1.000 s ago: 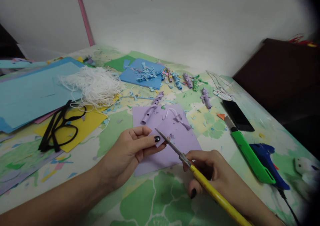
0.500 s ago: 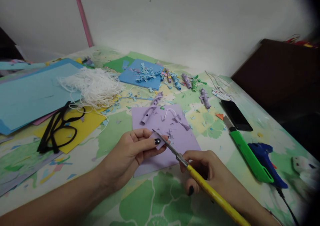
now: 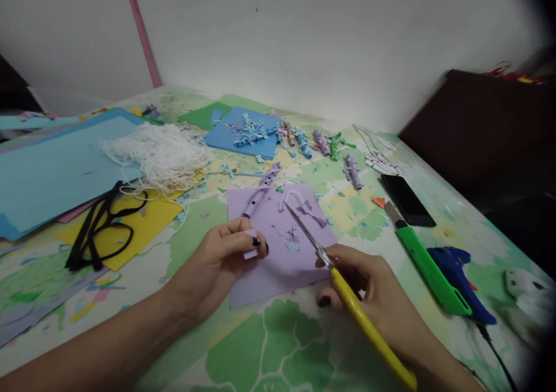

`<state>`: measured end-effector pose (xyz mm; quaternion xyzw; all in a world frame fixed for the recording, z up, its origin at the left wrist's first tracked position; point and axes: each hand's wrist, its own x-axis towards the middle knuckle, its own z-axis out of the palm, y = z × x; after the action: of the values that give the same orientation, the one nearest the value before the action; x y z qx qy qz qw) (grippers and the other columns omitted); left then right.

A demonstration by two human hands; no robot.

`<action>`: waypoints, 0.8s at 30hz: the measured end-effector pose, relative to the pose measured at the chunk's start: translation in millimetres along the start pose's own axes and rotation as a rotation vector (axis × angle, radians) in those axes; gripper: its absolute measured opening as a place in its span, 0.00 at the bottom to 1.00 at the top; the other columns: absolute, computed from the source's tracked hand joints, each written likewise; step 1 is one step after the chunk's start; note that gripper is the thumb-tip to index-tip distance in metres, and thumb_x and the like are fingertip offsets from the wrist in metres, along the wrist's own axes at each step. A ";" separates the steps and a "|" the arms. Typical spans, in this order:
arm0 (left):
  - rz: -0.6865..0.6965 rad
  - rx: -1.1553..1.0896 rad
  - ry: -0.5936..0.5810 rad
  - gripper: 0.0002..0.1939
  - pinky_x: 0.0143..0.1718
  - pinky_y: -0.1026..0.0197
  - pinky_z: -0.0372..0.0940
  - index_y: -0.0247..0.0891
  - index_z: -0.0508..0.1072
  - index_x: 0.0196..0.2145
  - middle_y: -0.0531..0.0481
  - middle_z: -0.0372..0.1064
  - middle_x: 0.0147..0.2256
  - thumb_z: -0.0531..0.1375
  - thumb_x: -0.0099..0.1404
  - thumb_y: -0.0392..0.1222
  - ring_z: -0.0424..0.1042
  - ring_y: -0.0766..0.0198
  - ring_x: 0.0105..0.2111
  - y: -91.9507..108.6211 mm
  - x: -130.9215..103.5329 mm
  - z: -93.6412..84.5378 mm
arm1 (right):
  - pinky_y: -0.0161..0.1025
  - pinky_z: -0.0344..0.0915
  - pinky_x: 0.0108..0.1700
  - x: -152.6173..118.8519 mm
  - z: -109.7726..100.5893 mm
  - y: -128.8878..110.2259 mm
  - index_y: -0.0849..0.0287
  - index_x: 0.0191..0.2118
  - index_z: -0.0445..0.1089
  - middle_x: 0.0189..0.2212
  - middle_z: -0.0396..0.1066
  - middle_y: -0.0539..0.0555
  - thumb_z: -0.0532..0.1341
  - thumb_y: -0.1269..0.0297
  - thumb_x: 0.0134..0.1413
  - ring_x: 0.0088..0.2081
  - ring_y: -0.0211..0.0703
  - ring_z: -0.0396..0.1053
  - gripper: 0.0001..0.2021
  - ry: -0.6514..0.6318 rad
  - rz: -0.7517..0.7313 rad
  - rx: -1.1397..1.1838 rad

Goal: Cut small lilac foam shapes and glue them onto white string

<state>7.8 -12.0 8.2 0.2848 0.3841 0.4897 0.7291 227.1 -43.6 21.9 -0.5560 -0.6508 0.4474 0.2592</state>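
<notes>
Between the thumb and fingers of my left hand (image 3: 226, 250) is a small piece of purple paper (image 3: 251, 251). My right hand (image 3: 365, 282) grips a pair of scissors with yellow handles (image 3: 362, 317); the blades look closed and point up and left, apart from the paper piece. Beneath both hands lies a larger purple paper sheet (image 3: 278, 288), with small scraps and a bent white string (image 3: 295, 194) on it. A rolled purple paper tube (image 3: 263, 189) with dark dots rests across the sheet's upper left corner.
On the left are blue paper sheets (image 3: 56, 166), a tangle of white string (image 3: 158, 154) and black-framed glasses (image 3: 106, 230) on yellow paper. Several decorated paper rolls (image 3: 321, 143) sit at the back. Rightward lie a phone (image 3: 408, 201), a green utility knife (image 3: 430, 270) and a blue glue gun (image 3: 460, 282).
My left hand has drawn the small paper piece left and slightly down, away from the scissors. The blades have come off the paper and now point over the purple sheet.
</notes>
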 end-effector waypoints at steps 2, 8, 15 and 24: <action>0.007 0.011 0.010 0.06 0.32 0.67 0.65 0.33 0.72 0.19 0.50 0.68 0.22 0.65 0.51 0.32 0.66 0.67 0.27 -0.1 1.9 0.2 | 0.34 0.47 0.24 0.3 1.0 2.4 0.59 0.32 0.67 0.22 0.56 0.45 0.65 0.56 0.47 0.25 0.35 0.50 0.13 0.041 -0.020 -0.125; 0.052 0.034 0.024 0.08 0.32 0.69 0.63 0.32 0.75 0.23 0.50 0.70 0.24 0.70 0.51 0.37 0.67 0.69 0.27 -2.7 3.6 2.0 | 0.33 0.47 0.23 -2.8 5.5 0.2 0.57 0.30 0.61 0.20 0.52 0.43 0.66 0.61 0.45 0.24 0.34 0.49 0.12 0.020 -0.074 -0.212; 0.108 0.087 0.045 0.19 0.32 0.68 0.66 0.37 0.72 0.38 0.54 0.74 0.25 0.71 0.47 0.31 0.74 0.67 0.27 -3.3 0.2 5.1 | 0.33 0.50 0.25 -2.9 13.7 0.8 0.57 0.30 0.60 0.24 0.61 0.47 0.66 0.61 0.42 0.25 0.36 0.56 0.13 0.146 -0.227 -0.467; 0.068 0.104 -0.006 0.06 0.36 0.65 0.68 0.33 0.75 0.28 0.49 0.75 0.29 0.68 0.53 0.34 0.75 0.64 0.30 -10.9 -3.9 7.6 | 0.35 0.55 0.23 -2.0 25.5 4.2 0.61 0.37 0.65 0.25 0.65 0.53 0.64 0.52 0.49 0.24 0.39 0.60 0.17 0.232 -0.340 -0.567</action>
<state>18.6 -19.8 4.8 0.3367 0.3967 0.4926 0.6976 208.4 -53.1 6.7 -0.5368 -0.7986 0.1332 0.2376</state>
